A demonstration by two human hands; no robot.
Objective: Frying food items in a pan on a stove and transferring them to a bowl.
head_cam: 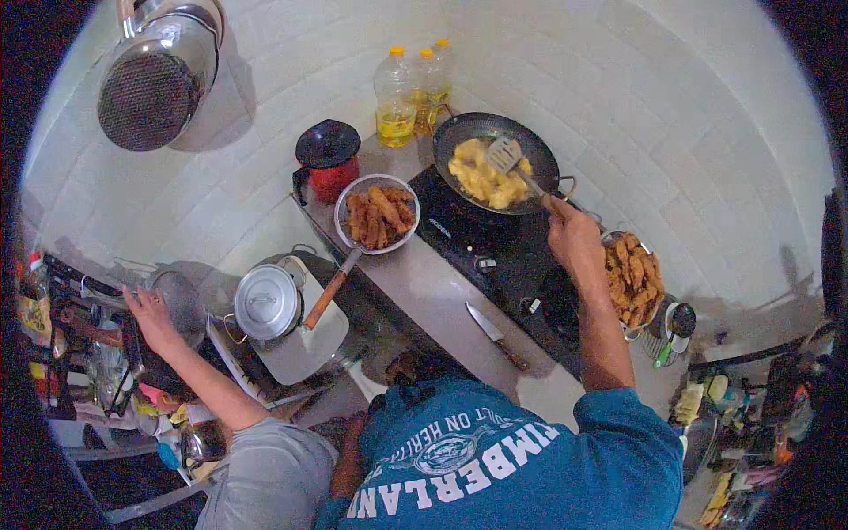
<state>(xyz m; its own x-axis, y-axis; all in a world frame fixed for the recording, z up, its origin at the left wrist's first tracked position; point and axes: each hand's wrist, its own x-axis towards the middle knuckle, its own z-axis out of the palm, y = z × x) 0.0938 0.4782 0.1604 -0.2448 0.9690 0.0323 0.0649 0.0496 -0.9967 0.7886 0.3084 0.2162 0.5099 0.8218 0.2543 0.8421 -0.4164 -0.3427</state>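
My right hand (pixel 575 240) is closed on the handle of a slotted spatula (pixel 505 156). The spatula's head lies over pale yellow battered pieces (pixel 480 175) in a dark wok (pixel 546 152) on a black stove (pixel 437 189). My left hand is out of view; only part of that arm shows low in the picture. A wood-handled strainer (pixel 339 218) with browned fried pieces (pixel 387 209) rests left of the stove. More browned pieces (pixel 633 278) fill a container right of my right forearm.
A kitchen knife (pixel 487 323) lies on the counter (pixel 430 285). A red lidded pot (pixel 333 180), oil bottles (pixel 395 122) and a lidded metal pot (pixel 266 301) stand around. Another person's hand (pixel 151 318) reaches toward a crowded rack at left. A green-handled utensil (pixel 664 354) is at right.
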